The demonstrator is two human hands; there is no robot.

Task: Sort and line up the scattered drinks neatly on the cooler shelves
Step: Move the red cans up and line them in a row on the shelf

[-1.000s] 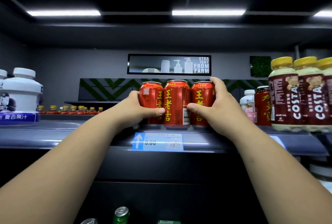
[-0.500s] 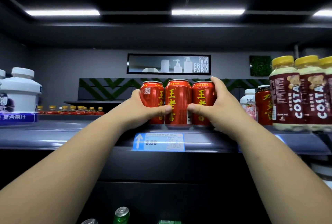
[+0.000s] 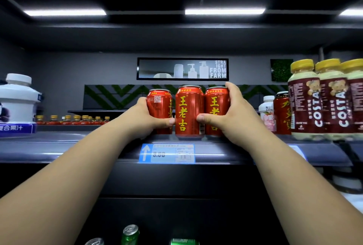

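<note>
- The three red cans (image 3: 189,126) stand upright and side by side at the near edge of the upper shelf (image 3: 78,146), right above the price tag (image 3: 167,153).
- The middle can (image 3: 188,103) looks a shade nearer than its neighbours.
- The left hand (image 3: 145,119) is wrapped round the left can (image 3: 159,107), thumb laid across its front.
- The right hand (image 3: 225,115) clasps the right can (image 3: 216,105), fingers hooked over the rim, thumb tip against the middle can.
- First worry: the middle can is only squeezed between the other two. An uneven press could pop it forward off the lip.
- If it goes, it would likely drop onto the green can (image 3: 130,234) and the others on the level below.
- Second worry: slide the trio right and the right hand's knuckles may clip the small pink-and-white bottle (image 3: 268,113) near it. Past that stand a dark red can (image 3: 281,113) and the Costa bottles (image 3: 332,99).
- Third: the left can shows its code panel, not its front. Leave it twisted and the row won't read as neat.
</note>
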